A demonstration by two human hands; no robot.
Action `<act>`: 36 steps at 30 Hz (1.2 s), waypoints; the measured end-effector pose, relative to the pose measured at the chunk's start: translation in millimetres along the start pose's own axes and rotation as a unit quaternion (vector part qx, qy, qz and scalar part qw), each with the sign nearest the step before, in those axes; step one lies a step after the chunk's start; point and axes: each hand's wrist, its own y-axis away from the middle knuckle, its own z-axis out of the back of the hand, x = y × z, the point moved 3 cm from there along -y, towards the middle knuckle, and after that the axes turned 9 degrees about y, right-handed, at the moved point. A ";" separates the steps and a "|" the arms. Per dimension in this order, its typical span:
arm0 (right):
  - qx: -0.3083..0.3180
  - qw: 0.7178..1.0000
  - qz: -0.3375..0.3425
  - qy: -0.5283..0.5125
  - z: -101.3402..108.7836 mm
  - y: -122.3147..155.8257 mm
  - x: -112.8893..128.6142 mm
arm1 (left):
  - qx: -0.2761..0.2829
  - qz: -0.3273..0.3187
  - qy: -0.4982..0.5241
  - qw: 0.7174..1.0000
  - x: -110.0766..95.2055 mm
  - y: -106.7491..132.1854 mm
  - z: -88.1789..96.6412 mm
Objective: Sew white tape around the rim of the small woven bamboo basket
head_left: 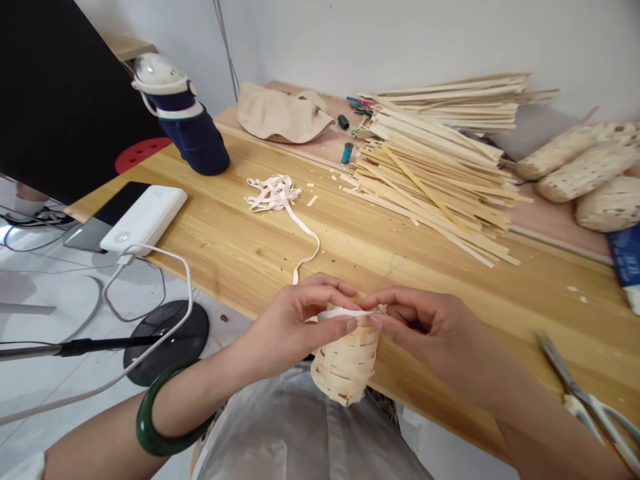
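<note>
A small woven wood-strip basket (346, 363) is held at the table's front edge, just above my lap. My left hand (314, 313) pinches its rim from the left, thumb on the near side and fingers over the far side. From the right, my right hand (407, 313) pinches the white ribbon (345, 313) against the rim between thumb and forefinger. The ribbon lies along the rim between both hands. Its tail runs from behind my left hand to a loose ribbon pile (273, 193) on the table. The basket's inside is hidden.
Scissors (575, 387) lie at the right. Thin wood strips (435, 187) are piled at the back, near thread spools (347, 153) and a beige cloth (283, 112). Woven pieces (590, 170) sit far right. A blue bottle (193, 133) and white power bank (145, 219) stand left.
</note>
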 end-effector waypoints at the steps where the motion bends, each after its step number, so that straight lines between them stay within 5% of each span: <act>1: -0.003 1.000 0.001 -0.001 0.1 1.0 1.2 | 0.000 -0.002 -0.002 1.000 0.1 0.5 -1.6; 8: -0.004 0.999 0.019 0.033 -2.4 7.4 4.2 | -0.017 -0.019 -0.064 0.998 -0.5 4.7 -6.4; 12: 0.023 0.999 0.033 0.036 -4.2 9.3 0.3 | 0.016 -0.085 -0.153 0.984 -9.7 9.8 -0.8; 21: 0.057 0.998 0.018 0.025 -3.2 13.7 -8.1 | 0.097 -0.245 -0.389 0.883 -11.1 22.8 5.5; 25: 0.058 0.998 0.018 0.022 -3.4 14.2 -8.0 | 0.054 -0.238 -0.348 0.905 -10.2 20.3 7.6; 30: 0.063 0.998 -0.001 0.026 -3.4 15.8 -9.8 | 0.002 -0.124 -0.213 0.969 -12.2 14.2 13.2; 36: 0.072 0.997 -0.033 0.023 -2.8 16.9 -9.8 | 0.044 -0.032 -0.201 0.978 -1.0 14.3 6.7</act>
